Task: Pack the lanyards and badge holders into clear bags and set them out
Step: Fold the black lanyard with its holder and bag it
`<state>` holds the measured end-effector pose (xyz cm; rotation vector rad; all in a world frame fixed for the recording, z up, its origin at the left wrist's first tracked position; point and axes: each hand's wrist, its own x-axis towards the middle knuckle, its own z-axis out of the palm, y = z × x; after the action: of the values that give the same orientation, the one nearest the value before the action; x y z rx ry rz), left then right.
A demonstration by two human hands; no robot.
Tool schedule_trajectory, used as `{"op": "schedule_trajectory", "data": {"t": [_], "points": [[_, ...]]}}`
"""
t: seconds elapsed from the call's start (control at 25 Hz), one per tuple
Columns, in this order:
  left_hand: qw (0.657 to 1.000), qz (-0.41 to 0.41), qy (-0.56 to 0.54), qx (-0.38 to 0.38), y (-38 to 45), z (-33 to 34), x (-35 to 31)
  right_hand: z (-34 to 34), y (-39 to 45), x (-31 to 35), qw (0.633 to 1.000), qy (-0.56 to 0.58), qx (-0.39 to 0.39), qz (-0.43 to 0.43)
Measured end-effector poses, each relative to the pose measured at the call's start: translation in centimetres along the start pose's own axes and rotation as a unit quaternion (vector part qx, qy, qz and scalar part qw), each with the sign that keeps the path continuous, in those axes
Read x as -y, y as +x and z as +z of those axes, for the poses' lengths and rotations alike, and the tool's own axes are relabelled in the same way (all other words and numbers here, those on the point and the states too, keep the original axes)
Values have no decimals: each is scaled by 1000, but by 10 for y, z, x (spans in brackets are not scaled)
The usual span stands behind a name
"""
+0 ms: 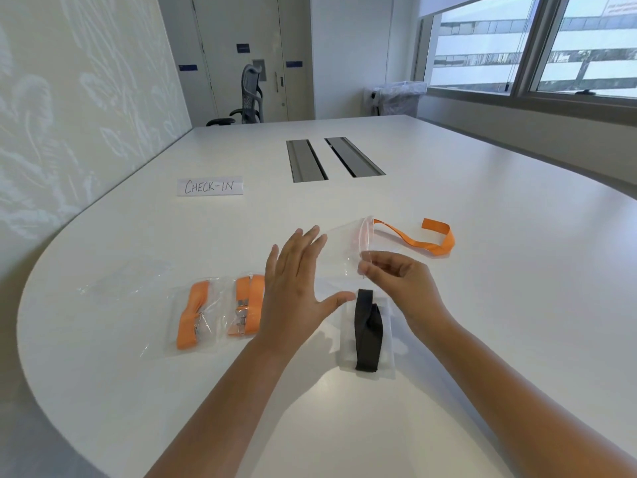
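My right hand [393, 276] pinches the edge of a clear bag [339, 248] held just above the white table [482, 305]. My left hand [298, 288] is spread flat with straight fingers beside that bag, over the table. A loose orange lanyard [418, 236] trails from the bag's far end out to the right. Below my hands lies a folded black lanyard [368, 334] on a clear bag. To the left lie two clear bags, each holding a folded orange lanyard [193, 315] [246, 305] with a metal clip.
An empty clear bag [120, 281] lies at the far left. A paper sign reading CHECK-IN [209, 186] sits further back. Two grey cable slots [336, 160] are set in the table's middle. An office chair [250, 98] stands beyond the far edge.
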<state>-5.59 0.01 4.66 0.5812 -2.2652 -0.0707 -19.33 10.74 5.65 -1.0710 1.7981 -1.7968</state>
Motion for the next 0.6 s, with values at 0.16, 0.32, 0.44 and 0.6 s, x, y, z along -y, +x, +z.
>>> {"op": "schedule_trajectory", "data": {"t": [0.16,0.32,0.44,0.6], "points": [[995,-55,-55,64,-1,5,7,1,0,3,1000,-29,-3,3],[992,-24,-22,119,-1,5,6,1,-4,3,985,-131,9,-110],[990,-27,-5,141,-4,8,0,3,-8,1,954,-214,60,-203],[991,-64,-2,121,-6,8,-3,5,-9,0,941,-251,79,-215]]}}
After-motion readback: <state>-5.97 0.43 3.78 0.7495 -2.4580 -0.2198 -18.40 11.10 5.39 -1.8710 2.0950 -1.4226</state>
